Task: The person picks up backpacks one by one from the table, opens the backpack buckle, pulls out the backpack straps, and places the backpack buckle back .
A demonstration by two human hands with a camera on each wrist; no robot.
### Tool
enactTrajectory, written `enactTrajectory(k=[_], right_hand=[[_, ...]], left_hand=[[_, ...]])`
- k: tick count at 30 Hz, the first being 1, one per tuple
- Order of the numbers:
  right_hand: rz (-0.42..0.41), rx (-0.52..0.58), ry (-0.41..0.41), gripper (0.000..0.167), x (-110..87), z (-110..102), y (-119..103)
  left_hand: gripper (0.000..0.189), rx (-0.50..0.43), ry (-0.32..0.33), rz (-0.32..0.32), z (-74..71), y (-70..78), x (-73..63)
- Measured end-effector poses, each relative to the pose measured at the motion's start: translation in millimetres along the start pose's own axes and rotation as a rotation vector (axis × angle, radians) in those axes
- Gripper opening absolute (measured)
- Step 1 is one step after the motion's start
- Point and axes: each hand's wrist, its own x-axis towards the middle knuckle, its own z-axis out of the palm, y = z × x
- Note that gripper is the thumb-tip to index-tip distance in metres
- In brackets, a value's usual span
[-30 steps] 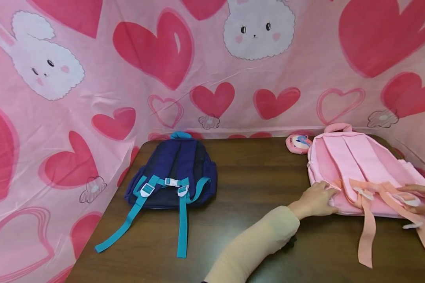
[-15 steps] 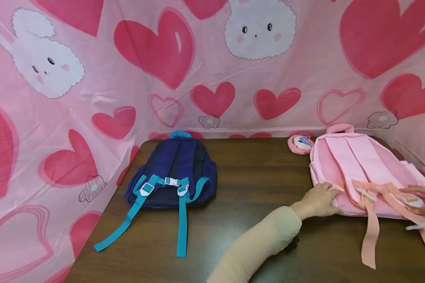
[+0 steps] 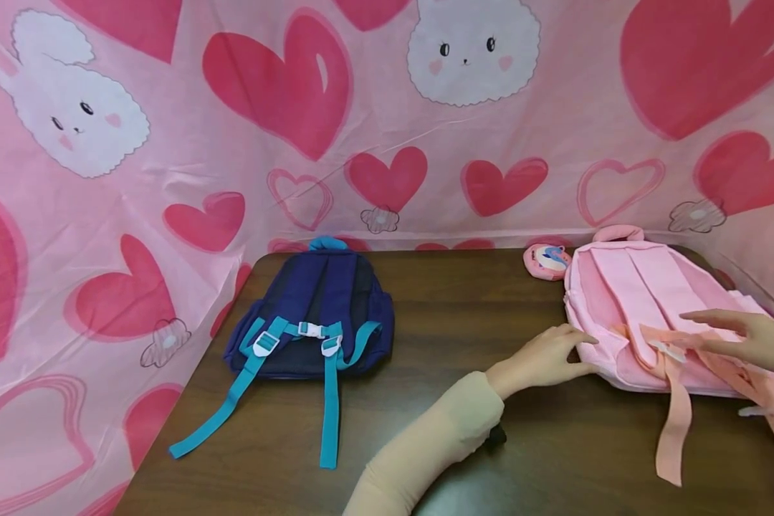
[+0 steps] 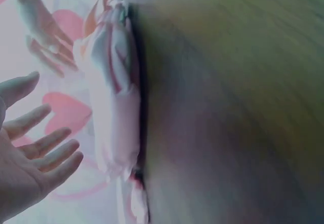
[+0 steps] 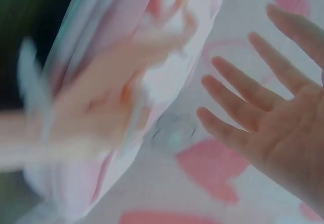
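Observation:
On the right of the table lies a pink backpack [image 3: 674, 276], its back panel and shoulder straps facing up. Peach webbing straps [image 3: 674, 437] with white buckles trail from its near end. My left hand [image 3: 545, 356] is beside the bag's near left corner; the left wrist view shows its fingers [image 4: 63, 158] spread and holding nothing. Over the near right part of the bag is my right hand [image 3: 755, 340], which partly hides a strap and buckle. Its fingers [image 5: 243, 82] are straight and spread in the right wrist view, apart from the fabric.
A navy backpack [image 3: 322, 287] with teal straps [image 3: 329, 423] lies on the left of the brown table [image 3: 451, 315]. A small round pink pouch [image 3: 546, 261] touches the pink backpack's far left side. Pink heart-print cloth [image 3: 387, 107] hangs behind the table.
My left hand has let go of the pink backpack's corner and moved left. My right hand has released the strap near its buckle and lifted up and left. Both backpacks stay put.

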Motion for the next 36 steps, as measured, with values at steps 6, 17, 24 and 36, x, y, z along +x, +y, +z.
enactTrajectory(k=[6, 17, 24, 36], right_hand=[[-0.021, 0.031, 0.046, 0.031, 7.4, 14, -46], [-0.138, 0.052, 0.057, 0.038, 23.7, 38, -100], [-0.225, 0.076, 0.107, 0.033, 35.1, 57, -125], [-0.354, 0.061, 0.065, 0.033, 59.8, 87, -163]], left_hand=[[0.042, -0.051, 0.062, -0.019, -17.8, -14.8, -26.6], [0.042, -0.043, 0.146, -0.026, -40.0, -38.0, -65.2], [0.043, -0.022, 0.149, -0.048, -50.2, -57.0, -93.3], [0.043, 0.02, 0.227, -0.103, -73.6, -94.2, -142.5]])
